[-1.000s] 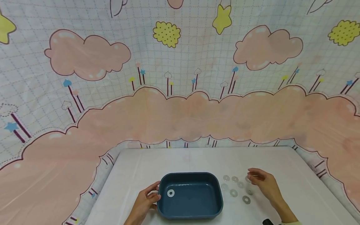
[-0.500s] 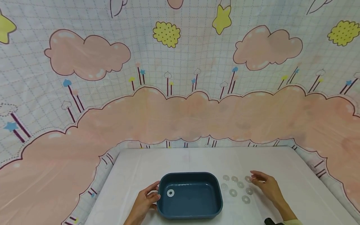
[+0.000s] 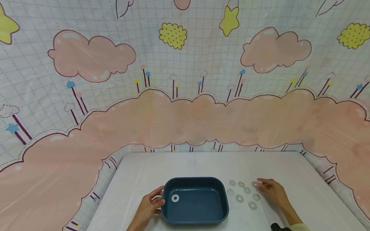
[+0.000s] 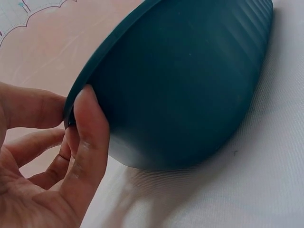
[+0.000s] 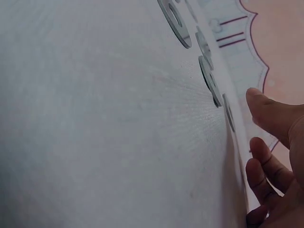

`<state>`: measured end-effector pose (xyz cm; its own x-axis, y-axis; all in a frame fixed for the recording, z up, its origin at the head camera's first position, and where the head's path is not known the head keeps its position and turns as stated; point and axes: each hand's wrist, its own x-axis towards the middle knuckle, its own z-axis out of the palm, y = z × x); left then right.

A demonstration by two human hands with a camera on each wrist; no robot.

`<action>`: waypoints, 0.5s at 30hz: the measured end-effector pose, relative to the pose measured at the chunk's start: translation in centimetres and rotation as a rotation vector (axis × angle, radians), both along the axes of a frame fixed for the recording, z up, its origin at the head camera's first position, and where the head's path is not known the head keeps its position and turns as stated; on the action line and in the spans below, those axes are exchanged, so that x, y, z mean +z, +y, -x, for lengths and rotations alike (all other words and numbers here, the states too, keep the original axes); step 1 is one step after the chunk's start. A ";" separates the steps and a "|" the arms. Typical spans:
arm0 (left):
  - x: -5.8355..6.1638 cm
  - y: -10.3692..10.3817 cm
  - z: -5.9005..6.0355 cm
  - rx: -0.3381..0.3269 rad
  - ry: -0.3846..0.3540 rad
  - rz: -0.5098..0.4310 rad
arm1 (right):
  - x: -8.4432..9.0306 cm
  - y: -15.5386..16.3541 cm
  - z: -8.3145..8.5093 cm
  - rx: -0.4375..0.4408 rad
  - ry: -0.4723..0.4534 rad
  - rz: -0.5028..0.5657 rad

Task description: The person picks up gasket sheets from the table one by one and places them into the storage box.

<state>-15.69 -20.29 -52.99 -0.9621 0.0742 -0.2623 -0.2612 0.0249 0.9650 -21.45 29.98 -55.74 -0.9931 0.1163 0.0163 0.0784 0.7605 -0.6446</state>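
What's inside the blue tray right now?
One washer lies flat on the floor of the blue tray, near the left hand holding its rim. The near wall hides a strip of floor.

A white-covered table (image 3: 188,166) carries a dark blue tray (image 3: 222,205) and seven flat washers (image 3: 239,198) beside it
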 end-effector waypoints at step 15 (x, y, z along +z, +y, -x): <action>0.3 -0.2 -0.1 -0.019 -0.020 0.002 | -0.5 0.1 0.5 0.023 -0.061 -0.010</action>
